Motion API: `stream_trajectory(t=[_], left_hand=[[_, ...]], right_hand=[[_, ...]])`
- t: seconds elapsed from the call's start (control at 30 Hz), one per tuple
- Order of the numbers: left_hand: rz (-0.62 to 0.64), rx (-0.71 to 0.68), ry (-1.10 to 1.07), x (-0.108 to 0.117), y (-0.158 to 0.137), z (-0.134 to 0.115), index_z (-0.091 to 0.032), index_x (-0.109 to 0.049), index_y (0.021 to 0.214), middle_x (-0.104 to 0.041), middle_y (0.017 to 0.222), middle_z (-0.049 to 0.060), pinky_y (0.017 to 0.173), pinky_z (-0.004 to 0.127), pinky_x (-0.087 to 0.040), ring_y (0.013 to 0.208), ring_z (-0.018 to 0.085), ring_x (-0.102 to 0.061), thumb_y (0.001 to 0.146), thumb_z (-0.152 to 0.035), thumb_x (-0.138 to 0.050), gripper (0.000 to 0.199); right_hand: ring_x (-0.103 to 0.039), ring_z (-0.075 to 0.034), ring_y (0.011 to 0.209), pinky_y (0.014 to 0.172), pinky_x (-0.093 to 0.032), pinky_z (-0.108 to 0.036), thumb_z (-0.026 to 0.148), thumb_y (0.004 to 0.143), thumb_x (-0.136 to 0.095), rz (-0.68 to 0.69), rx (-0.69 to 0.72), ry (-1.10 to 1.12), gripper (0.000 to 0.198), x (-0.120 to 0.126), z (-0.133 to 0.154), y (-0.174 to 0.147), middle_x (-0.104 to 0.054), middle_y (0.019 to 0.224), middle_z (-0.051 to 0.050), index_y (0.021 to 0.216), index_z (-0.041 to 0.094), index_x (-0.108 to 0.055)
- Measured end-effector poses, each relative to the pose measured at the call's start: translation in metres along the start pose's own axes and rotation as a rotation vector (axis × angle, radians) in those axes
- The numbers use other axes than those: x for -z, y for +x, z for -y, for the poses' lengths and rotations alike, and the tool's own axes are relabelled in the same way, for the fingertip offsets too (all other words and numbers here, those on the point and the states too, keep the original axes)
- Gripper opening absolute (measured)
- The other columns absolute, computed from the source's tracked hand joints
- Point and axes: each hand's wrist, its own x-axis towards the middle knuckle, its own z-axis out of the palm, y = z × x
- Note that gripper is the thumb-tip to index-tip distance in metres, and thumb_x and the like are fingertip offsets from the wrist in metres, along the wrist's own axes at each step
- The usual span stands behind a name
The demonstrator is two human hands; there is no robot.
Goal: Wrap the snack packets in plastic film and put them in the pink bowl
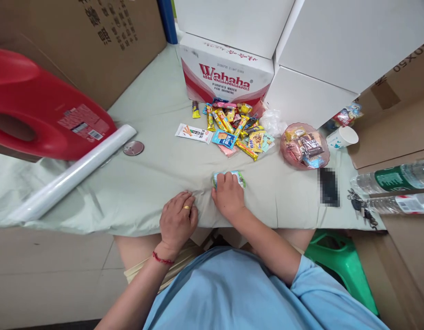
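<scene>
My right hand (228,195) is closed over a small blue, white and green snack packet (238,175) lying on the cloth. Its fingers cover much of the wrapper. To the left, my left hand (179,217), with a gold ring and a red bracelet, rests loosely curled near the table's front edge. I see nothing in it. Beyond both hands lies a pile of wrapped snacks (232,123), mostly yellow, with a white packet (194,133) and a blue packet (223,138) at its near side. A pinkish clear bowl (286,158) of wrapped snacks stands to its right.
A red jug (43,105), a plastic film roll (74,172) and a round disc (133,148) are left. A Wahaba-style water carton labelled Wahaha (228,73) stands behind. A paper cup (342,137), blurred phone (328,187), keys (361,206) and plastic bottles (393,178) lie right.
</scene>
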Motion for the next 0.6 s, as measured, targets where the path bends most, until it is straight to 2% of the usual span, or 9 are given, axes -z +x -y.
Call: stream_trajectory(t=[0.1, 0.2, 0.27, 0.33, 0.37, 0.43, 0.5, 0.53, 0.6], left_hand=[[-0.029, 0.01, -0.047, -0.001, -0.001, 0.002, -0.021, -0.073, 0.107, -0.077, 0.123, 0.012, 0.111, 0.046, -0.049, 0.127, 0.029, -0.068, 0.096, -0.021, -0.054, 0.022], [-0.079, 0.023, -0.165, 0.005, -0.001, 0.002, -0.021, -0.072, 0.105, -0.077, 0.117, 0.012, 0.106, 0.045, -0.052, 0.121, 0.028, -0.07, 0.099, -0.021, -0.051, 0.022], [-0.099, 0.052, -0.3, 0.012, 0.001, -0.002, -0.022, -0.072, 0.108, -0.076, 0.115, 0.011, 0.105, 0.044, -0.053, 0.117, 0.026, -0.07, 0.101, -0.024, -0.051, 0.022], [-0.073, 0.106, -0.48, 0.021, 0.005, -0.011, -0.023, -0.071, 0.115, -0.073, 0.119, 0.01, 0.106, 0.043, -0.054, 0.118, 0.025, -0.068, 0.102, -0.031, -0.056, 0.021], [-0.041, 0.141, -0.593, 0.025, 0.007, -0.017, -0.024, -0.069, 0.121, -0.071, 0.125, 0.01, 0.108, 0.043, -0.053, 0.122, 0.025, -0.066, 0.101, -0.035, -0.059, 0.025], [0.061, 0.23, -0.852, 0.031, 0.015, -0.032, -0.026, -0.063, 0.134, -0.064, 0.14, 0.011, 0.112, 0.044, -0.052, 0.132, 0.026, -0.062, 0.097, -0.045, -0.068, 0.042], [0.24, 0.316, -1.103, 0.033, 0.023, -0.046, -0.026, -0.058, 0.141, -0.061, 0.147, 0.013, 0.114, 0.045, -0.05, 0.136, 0.029, -0.06, 0.089, -0.051, -0.077, 0.061], [0.357, 0.355, -1.201, 0.033, 0.027, -0.053, -0.025, -0.059, 0.14, -0.064, 0.144, 0.014, 0.112, 0.045, -0.051, 0.132, 0.03, -0.063, 0.085, -0.053, -0.081, 0.066], [0.565, 0.438, -1.324, 0.032, 0.032, -0.064, -0.021, -0.065, 0.131, -0.072, 0.128, 0.013, 0.102, 0.044, -0.056, 0.115, 0.029, -0.07, 0.081, -0.055, -0.085, 0.064]], right_hand=[[-0.058, -0.028, 0.11, 0.087, -0.054, -0.036, 0.02, 0.099, -0.064, 0.051, -0.003, -0.031, 0.018, 0.012, -0.001, -0.006, -0.063, 0.118, -0.016, 0.117, 0.017, -0.061], [-0.06, -0.028, 0.109, 0.084, -0.054, -0.035, 0.021, 0.097, -0.064, -0.001, -0.018, 0.027, 0.02, 0.031, -0.016, -0.011, -0.065, 0.116, -0.015, 0.116, 0.019, -0.064], [-0.063, -0.027, 0.105, 0.086, -0.053, -0.035, 0.02, 0.093, -0.065, -0.087, -0.029, 0.192, 0.021, 0.045, -0.035, -0.014, -0.068, 0.113, -0.013, 0.114, 0.019, -0.067], [-0.065, -0.024, 0.097, 0.086, -0.053, -0.034, 0.021, 0.089, -0.066, -0.12, -0.029, 0.482, 0.021, 0.057, -0.057, -0.016, -0.071, 0.107, -0.01, 0.109, 0.019, -0.071], [-0.066, -0.022, 0.092, 0.083, -0.053, -0.033, 0.023, 0.087, -0.067, -0.086, -0.026, 0.653, 0.021, 0.061, -0.067, -0.017, -0.073, 0.103, -0.008, 0.107, 0.019, -0.072], [-0.066, -0.019, 0.082, 0.076, -0.053, -0.03, 0.03, 0.085, -0.069, 0.073, -0.024, 0.977, 0.023, 0.064, -0.082, -0.02, -0.074, 0.094, -0.004, 0.104, 0.019, -0.074], [-0.065, -0.017, 0.078, 0.073, -0.052, -0.029, 0.036, 0.082, -0.074, 0.27, -0.022, 1.203, 0.026, 0.061, -0.088, -0.024, -0.075, 0.09, -0.002, 0.102, 0.019, -0.075], [-0.065, -0.016, 0.077, 0.073, -0.052, -0.029, 0.036, 0.08, -0.077, 0.347, -0.02, 1.275, 0.027, 0.058, -0.088, -0.026, -0.075, 0.09, -0.002, 0.101, 0.019, -0.075], [-0.065, -0.016, 0.077, 0.075, -0.052, -0.029, 0.037, 0.079, -0.082, 0.426, -0.023, 1.369, 0.028, 0.05, -0.087, -0.031, -0.075, 0.09, -0.002, 0.099, 0.019, -0.075]])
